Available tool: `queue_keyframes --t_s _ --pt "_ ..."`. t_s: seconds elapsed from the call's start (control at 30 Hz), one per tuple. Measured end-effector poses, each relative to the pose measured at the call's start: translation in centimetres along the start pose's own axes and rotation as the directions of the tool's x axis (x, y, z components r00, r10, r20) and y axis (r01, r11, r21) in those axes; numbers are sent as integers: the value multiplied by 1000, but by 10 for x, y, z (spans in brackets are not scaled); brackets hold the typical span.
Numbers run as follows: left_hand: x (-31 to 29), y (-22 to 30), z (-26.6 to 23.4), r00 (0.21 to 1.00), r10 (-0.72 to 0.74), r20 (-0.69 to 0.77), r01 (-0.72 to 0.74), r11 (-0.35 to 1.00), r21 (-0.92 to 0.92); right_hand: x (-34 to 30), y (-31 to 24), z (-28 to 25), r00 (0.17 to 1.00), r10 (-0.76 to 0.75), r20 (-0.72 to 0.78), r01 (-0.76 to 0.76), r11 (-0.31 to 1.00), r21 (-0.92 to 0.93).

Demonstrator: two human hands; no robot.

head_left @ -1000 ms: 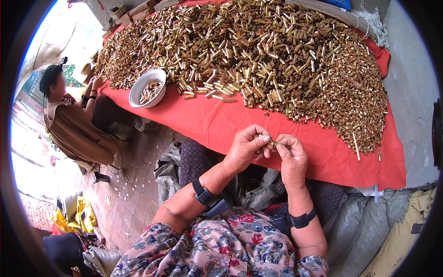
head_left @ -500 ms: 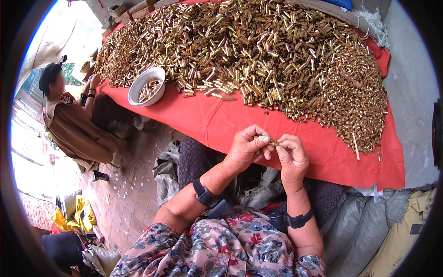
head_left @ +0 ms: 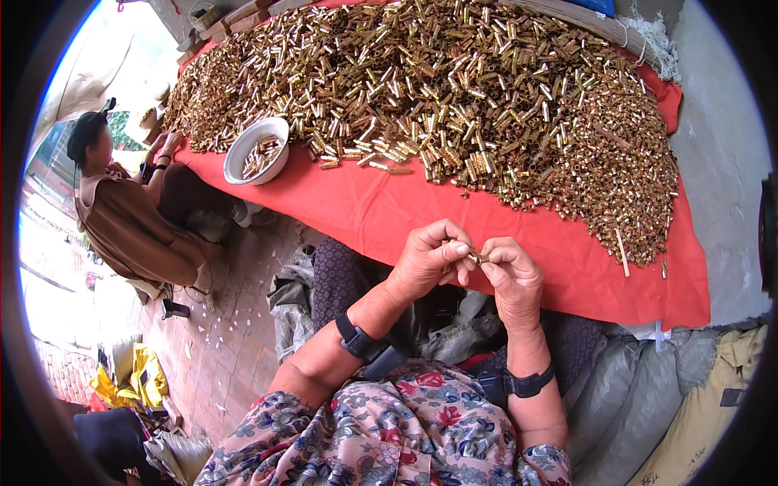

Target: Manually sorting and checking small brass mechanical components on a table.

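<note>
Between my two hands is a small brass-coloured metal piece, pinched from both sides over the near edge of the red cloth. My left hand is closed, thumb and forefinger on one end of it. My right hand grips the other end with thumb and fingertips. The fingers cover most of the piece, so its exact kind is unclear. Beyond my hands spreads a large heap of gold-coloured metal tubes. Smaller gold fittings make up the heap's right part.
A red cloth covers the table. On its left stands a white bowl with several tubes inside. A thin pale stick lies at the right. Another person sits at the left end. Grey sacks stand at my right.
My hands stay almost in place, with the fingers shifting slightly around the small metal piece. My right hand has tilted a little. The heap and bowl look the same.
</note>
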State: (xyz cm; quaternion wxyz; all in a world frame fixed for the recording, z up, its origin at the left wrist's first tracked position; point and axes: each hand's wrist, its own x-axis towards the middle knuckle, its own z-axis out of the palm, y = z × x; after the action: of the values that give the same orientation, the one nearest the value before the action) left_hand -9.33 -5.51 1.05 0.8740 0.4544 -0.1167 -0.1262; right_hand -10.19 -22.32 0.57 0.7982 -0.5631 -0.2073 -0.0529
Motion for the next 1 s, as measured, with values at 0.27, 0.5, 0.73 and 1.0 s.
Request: queue_keyframes --t_s 0.27,0.5,0.73,1.0 --pt "1 9 1 997 45 66 -60 964 258 0 -8 -3 999 -22 23 26 987 -158" --pt "3 13 -6 995 -11 102 -16 965 260 -1 -12 2 996 53 72 -43 989 -144" --pt "-2 1 0 999 44 -1 -43 982 185 -6 0 15 990 -62 -123 50 994 -96" --pt "-1 -12 4 986 127 -103 -115 987 114 -6 4 18 983 -108 -147 87 986 -140"
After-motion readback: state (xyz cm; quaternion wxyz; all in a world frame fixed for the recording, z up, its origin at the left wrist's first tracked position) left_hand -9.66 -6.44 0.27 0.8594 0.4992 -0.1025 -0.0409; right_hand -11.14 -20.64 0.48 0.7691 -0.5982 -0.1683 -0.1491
